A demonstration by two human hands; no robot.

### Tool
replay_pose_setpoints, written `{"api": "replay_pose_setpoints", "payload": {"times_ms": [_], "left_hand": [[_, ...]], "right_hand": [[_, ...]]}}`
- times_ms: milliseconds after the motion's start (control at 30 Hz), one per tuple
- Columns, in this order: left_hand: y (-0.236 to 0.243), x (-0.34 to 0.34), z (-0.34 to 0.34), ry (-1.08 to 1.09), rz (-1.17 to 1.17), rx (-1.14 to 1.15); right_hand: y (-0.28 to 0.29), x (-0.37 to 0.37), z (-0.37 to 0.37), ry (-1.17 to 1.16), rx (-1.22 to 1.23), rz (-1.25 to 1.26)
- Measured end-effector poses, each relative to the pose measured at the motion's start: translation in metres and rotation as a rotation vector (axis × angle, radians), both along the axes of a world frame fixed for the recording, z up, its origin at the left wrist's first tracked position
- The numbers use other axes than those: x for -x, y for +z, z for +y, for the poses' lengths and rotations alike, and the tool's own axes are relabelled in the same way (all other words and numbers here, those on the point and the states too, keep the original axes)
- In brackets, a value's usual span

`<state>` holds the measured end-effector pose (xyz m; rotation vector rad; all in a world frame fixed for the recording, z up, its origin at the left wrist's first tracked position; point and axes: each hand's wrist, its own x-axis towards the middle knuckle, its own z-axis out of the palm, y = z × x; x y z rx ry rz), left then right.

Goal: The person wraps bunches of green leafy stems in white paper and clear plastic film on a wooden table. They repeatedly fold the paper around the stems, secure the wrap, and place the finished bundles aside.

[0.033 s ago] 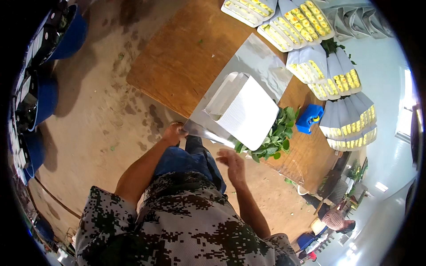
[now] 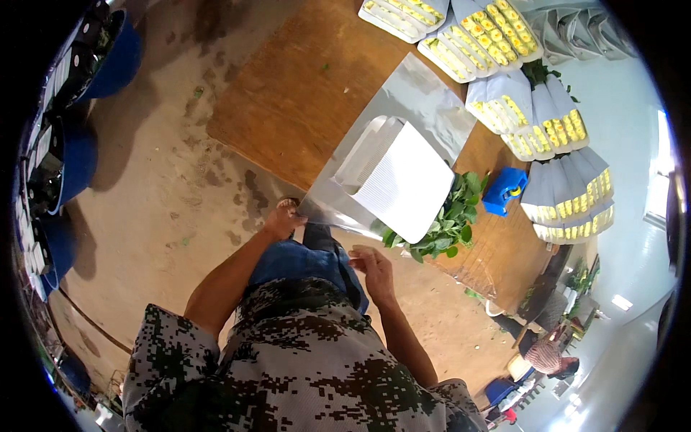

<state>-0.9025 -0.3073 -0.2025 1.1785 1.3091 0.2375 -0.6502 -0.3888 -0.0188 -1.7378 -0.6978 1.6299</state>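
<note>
At the table's near edge, the fingers of my left hand [image 2: 286, 218] are closed on the corner of a clear plastic sheet [image 2: 417, 86] that is spread over the brown wooden table [image 2: 288, 93]. A bundle wrapped in white corrugated cardboard [image 2: 414, 183] lies on this sheet. Green leafy stems [image 2: 450, 227] stick out of its lower right end; what the wrap encloses is hidden. My right hand [image 2: 374, 272] hovers in front of my body just off the table, fingers loosely bent and apart, with nothing seen in it.
A blue tape dispenser [image 2: 504, 191] with yellow tape stands right of the leaves. Several white-wrapped bunches of yellow flowers [image 2: 497, 36] are stacked along the far right side. Blue tubs [image 2: 115, 65] line the left. Another person [image 2: 543, 356] is at the far lower right.
My right hand has shifted slightly to the left, its fingers a little more bent. My left hand keeps its hold on the plastic sheet, and the bundle stays in place.
</note>
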Motion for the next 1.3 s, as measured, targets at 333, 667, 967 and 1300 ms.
{"api": "replay_pose_setpoints", "payload": {"times_ms": [333,667,967,1300], "left_hand": [[0.113,0.003,-0.014,-0.012,-0.046,0.142],[0.155,-0.025,0.005,0.212,-0.299,0.291],[0.168,-0.043,0.014,0.302,-0.289,0.252],[0.122,-0.011,0.015,0.165,-0.049,-0.010]], "right_hand": [[-0.014,0.046,0.002,0.154,-0.234,-0.314],[0.002,0.061,0.020,0.191,-0.303,-0.500],[0.007,0.058,0.019,0.142,-0.297,-0.438],[0.004,0.042,0.028,0.113,-0.398,-0.646]]}}
